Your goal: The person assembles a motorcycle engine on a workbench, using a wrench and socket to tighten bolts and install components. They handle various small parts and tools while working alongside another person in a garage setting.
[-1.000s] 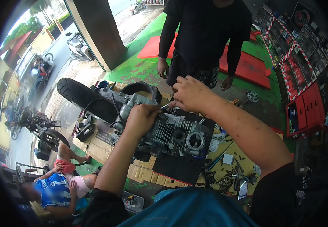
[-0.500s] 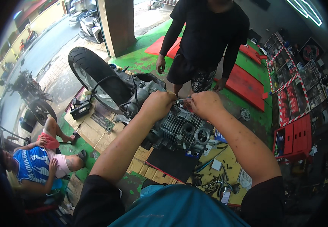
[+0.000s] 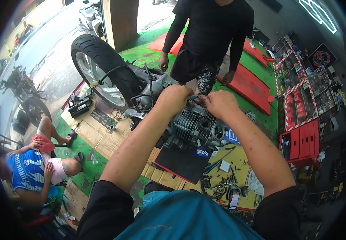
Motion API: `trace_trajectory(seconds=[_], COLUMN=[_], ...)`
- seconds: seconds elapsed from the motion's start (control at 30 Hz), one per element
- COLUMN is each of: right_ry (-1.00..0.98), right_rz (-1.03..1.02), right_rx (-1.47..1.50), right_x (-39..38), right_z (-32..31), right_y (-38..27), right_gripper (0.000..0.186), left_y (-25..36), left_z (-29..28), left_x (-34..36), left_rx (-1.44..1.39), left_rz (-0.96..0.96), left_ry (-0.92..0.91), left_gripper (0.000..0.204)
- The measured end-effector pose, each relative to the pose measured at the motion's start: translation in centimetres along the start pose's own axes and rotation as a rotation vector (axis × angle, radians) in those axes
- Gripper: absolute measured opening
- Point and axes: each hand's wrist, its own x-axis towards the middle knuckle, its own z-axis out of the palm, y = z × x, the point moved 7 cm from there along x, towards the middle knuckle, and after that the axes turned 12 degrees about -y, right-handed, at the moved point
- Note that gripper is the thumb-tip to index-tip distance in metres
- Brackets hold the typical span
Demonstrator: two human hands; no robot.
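My left hand [image 3: 177, 98] is closed at the top of a finned metal engine [image 3: 191, 128], its fingertips around something small that I cannot make out. My right hand [image 3: 217, 102] is beside it, fingers pinched at a small bluish and reddish piece [image 3: 197, 98] too small to name. The engine carries a large rear wheel [image 3: 97, 72] on its left and rests over a black mat [image 3: 179, 162] and cardboard [image 3: 105, 142].
A person in black [image 3: 203, 36] stands across from me. Another in a blue jersey [image 3: 31, 166] reclines at left. A yellow board with loose parts and tools [image 3: 227, 154] lies right of the engine. A red tool cabinet [image 3: 301, 142] and motorbikes [image 3: 23, 92] are around.
My right hand has come down from its raised position to beside my left hand, both now pinched close together at the engine's top. The camera's view has shifted, showing more wheel.
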Motion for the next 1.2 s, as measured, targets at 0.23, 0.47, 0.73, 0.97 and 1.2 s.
trace_trajectory(seconds=[0.23,0.47,0.73,0.97,1.2], right_ry=[-0.023,-0.011,0.026,0.021,0.071], right_rz=[0.118,0.199,0.264,0.295,0.167], right_rx=[0.013,0.079,0.111,0.137,0.078], right_x=[-0.7,-1.5,-2.4,-2.7,-1.9], right_z=[0.4,0.3,0.2,0.3,-0.1], right_y=[-0.3,-0.9,-1.6,-1.8,-0.7], right_gripper=[0.046,0.045,0.045,0.046,0.057], left_y=[0.1,-0.1,0.4,0.6,0.3], left_z=[0.2,0.2,0.0,-0.1,-0.3], left_x=[0.2,0.2,0.0,0.0,0.1], left_rx=[-0.001,-0.035,-0.052,-0.024,-0.087], left_rz=[0.014,-0.010,-0.012,0.025,0.043], left_ry=[-0.008,-0.007,-0.022,-0.001,0.017], left_gripper=[0.023,0.024,0.027,0.027,0.023])
